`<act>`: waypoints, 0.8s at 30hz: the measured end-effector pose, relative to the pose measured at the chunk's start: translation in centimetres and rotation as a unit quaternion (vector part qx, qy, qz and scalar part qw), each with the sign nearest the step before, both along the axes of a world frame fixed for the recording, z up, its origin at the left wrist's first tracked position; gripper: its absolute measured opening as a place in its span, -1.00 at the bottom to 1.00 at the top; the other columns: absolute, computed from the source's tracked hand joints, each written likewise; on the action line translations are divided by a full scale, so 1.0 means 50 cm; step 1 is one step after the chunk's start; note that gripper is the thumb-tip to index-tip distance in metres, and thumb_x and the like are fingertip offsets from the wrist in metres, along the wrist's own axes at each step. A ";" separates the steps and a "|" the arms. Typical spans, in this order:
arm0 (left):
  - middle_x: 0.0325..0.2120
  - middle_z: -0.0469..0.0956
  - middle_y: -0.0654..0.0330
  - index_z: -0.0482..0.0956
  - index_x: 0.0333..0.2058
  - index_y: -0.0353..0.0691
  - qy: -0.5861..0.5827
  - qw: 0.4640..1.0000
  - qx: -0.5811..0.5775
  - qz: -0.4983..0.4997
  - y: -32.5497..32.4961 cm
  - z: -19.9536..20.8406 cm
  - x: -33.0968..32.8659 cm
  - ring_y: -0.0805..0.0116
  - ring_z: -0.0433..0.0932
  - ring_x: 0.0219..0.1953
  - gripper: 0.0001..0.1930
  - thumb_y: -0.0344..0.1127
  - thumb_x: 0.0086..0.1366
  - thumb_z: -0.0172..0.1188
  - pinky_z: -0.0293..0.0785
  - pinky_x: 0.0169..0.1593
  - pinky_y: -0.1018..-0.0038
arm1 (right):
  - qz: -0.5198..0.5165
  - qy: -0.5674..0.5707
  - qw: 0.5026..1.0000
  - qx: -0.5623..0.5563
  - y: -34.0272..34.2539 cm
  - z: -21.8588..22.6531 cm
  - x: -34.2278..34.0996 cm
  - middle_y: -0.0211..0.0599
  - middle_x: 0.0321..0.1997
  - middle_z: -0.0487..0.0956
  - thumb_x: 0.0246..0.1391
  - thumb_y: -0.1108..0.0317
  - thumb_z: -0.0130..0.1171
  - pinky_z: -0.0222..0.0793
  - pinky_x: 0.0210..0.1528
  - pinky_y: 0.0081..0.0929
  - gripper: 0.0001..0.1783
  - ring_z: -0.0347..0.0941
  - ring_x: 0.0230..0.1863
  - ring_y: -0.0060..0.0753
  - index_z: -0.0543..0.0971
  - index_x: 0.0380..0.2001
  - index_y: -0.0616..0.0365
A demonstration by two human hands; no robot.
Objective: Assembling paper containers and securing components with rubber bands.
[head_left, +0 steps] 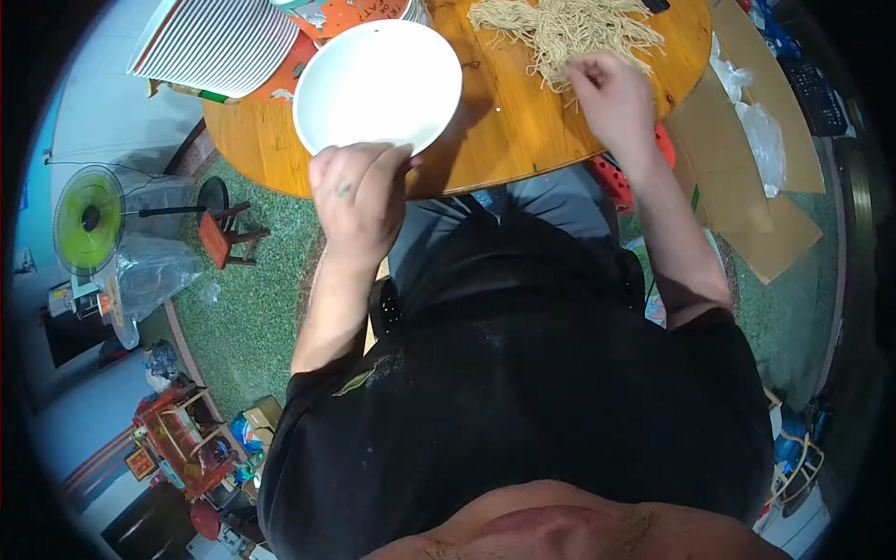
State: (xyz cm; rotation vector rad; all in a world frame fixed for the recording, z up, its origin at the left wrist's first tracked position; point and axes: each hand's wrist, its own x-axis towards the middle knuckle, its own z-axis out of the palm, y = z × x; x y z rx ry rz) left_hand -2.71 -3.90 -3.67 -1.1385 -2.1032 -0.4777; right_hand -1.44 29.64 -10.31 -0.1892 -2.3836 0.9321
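My left hand (359,201) grips the near rim of a white round tub (378,84), its fingers closed over the edge. The tub's plain white inside faces up, tilted toward me, above the wooden table (513,145). At the table's right side my right hand (616,103) is closed, thumb and fingertips together. It is beside the near edge of a loose pile of beige cords (579,33). Whether a cord is between those fingertips is too small to make out.
A tall stack of nested white tubs (219,42) leans at the table's left edge, near an orange printed tub (350,14). A green fan (91,219) and a small red-brown stool (224,238) stand left on the floor. Flattened cardboard (737,177) lies on the right.
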 end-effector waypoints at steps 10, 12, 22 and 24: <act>-0.38 0.66 0.27 0.70 -0.20 -0.12 -0.049 0.999 0.016 0.014 0.051 -0.036 -0.004 0.27 0.63 -0.26 -0.73 -0.41 0.08 0.46 0.36 -0.06 0.30 | 0.039 -0.194 0.941 0.275 -0.012 0.078 -0.220 0.13 -0.36 0.68 0.01 0.34 0.18 0.57 -0.13 -0.02 -0.79 0.65 -0.26 0.18 0.74 -0.46 0.20; -0.37 0.66 0.28 0.70 -0.19 -0.12 -0.047 0.998 0.012 0.027 0.053 -0.037 -0.008 0.27 0.63 -0.25 -0.73 -0.40 0.08 0.47 0.35 -0.04 0.29 | 0.054 -0.205 0.934 0.288 -0.003 0.065 -0.227 0.13 -0.33 0.69 -0.01 0.37 0.15 0.57 -0.14 0.00 -0.79 0.65 -0.26 0.19 0.74 -0.44 0.19; 0.07 0.53 0.10 0.63 -0.07 -0.17 -0.028 0.995 0.077 0.050 0.015 -0.079 0.008 0.00 0.47 0.19 -0.55 -0.31 0.04 0.56 0.29 0.24 0.12 | 0.036 -0.079 0.987 0.133 -0.036 0.066 -0.152 0.06 -0.30 0.68 0.08 0.34 0.22 0.54 -0.05 -0.08 -0.84 0.63 -0.19 0.11 0.69 -0.33 0.19; 0.07 0.52 0.11 0.62 -0.08 -0.17 -0.039 0.993 0.095 0.065 -0.002 -0.086 0.010 0.01 0.45 0.20 -0.55 -0.31 0.05 0.56 0.29 0.23 0.12 | 0.048 -0.099 0.988 0.105 -0.043 0.079 -0.145 0.07 -0.27 0.68 0.10 0.33 0.22 0.54 -0.06 -0.08 -0.83 0.62 -0.17 0.12 0.68 -0.33 0.19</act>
